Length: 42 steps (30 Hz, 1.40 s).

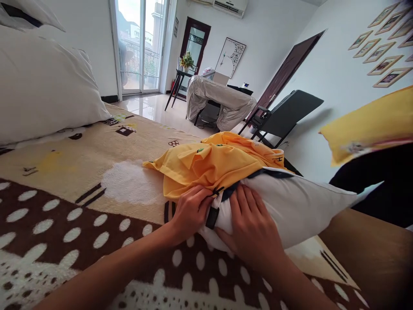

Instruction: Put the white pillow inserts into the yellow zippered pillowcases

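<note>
A yellow pillowcase (219, 163) with dark trim lies bunched over the far end of a white pillow (303, 206). My left hand (193, 211) is closed in a pinch on the near edge of the pillowcase. My right hand (253, 219) grips the near side of the white pillow, fingers on top by the dark trim and thumb lower down. Between the hands a small black label (212, 217) hangs against the white fabric. How far the pillow reaches inside the case is hidden by the folds.
A patterned blanket (129, 185) spreads under everything. Another white pillow (48, 90) rests at the left. On the right hangs or lies a yellow cushion (371, 122) above a black surface. Farther off stand a plastic-covered table (222, 94) and a dark chair (287, 112).
</note>
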Motion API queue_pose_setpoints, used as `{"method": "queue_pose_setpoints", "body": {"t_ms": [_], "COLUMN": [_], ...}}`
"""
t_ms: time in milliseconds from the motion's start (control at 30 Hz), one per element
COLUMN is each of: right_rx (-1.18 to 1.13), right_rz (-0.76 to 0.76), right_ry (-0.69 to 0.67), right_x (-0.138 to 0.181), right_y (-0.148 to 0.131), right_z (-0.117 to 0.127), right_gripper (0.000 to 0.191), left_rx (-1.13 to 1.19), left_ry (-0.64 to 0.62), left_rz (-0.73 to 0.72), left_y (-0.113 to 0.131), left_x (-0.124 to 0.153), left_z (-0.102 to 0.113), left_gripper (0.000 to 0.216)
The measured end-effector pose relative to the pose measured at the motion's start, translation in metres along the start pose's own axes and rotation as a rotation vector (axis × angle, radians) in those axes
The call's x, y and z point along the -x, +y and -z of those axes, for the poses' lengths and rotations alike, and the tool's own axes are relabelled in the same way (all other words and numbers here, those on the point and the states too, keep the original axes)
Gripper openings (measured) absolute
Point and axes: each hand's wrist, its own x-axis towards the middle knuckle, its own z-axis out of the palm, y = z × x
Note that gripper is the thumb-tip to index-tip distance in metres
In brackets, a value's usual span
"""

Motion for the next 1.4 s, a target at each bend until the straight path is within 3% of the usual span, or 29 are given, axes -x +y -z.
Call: {"method": "queue_pose_setpoints", "body": {"t_ms": [233, 433, 567, 733, 800, 967, 1100, 1200, 1333, 1400], "right_rx": [0.002, 0.044, 0.057, 0.021, 0.015, 0.017, -0.003, -0.055, -0.217, -0.268], "right_rz": [-0.089, -0.169, -0.213, -0.375, -0.413, -0.345, -0.274, -0.195, 0.025, 0.142], "right_ry": [-0.063, -0.092, -0.063, 0.084, 0.119, 0.162, 0.168, 0.132, 0.051, 0.107], "right_x": [-0.038, -0.062, -0.07, -0.075, -0.075, -0.069, -0.056, -0.044, -0.021, -0.007], "right_y": [0.016, 0.023, 0.028, 0.041, 0.047, 0.04, 0.02, 0.013, 0.028, 0.039], "right_z": [0.002, -0.004, -0.014, -0.019, -0.019, -0.019, -0.016, -0.008, 0.01, 0.018], "right_gripper": [0.048, 0.022, 0.019, 0.022, 0.023, 0.023, 0.025, 0.028, 0.039, 0.041], "left_rx": [0.095, 0.032, -0.108, -0.503, -0.548, -0.503, -0.494, -0.552, -0.653, -0.669], "left_ry": [0.018, 0.024, 0.035, -0.131, -0.134, 0.023, 0.102, 0.084, 0.022, 0.024], "left_rz": [-0.003, -0.145, -0.198, -0.471, -0.494, -0.406, -0.423, -0.459, -0.458, -0.467], "left_y": [0.014, 0.025, 0.02, -0.001, -0.008, -0.009, -0.002, 0.002, 0.005, 0.005], "left_x": [0.003, 0.009, 0.011, 0.017, 0.016, 0.007, 0.002, 0.004, 0.007, 0.007], "left_z": [0.002, -0.001, -0.006, -0.017, -0.019, -0.011, -0.002, 0.001, 0.001, 0.001], "left_gripper": [0.015, 0.014, 0.013, 0.013, 0.012, 0.009, 0.003, 0.003, 0.009, 0.008]}}
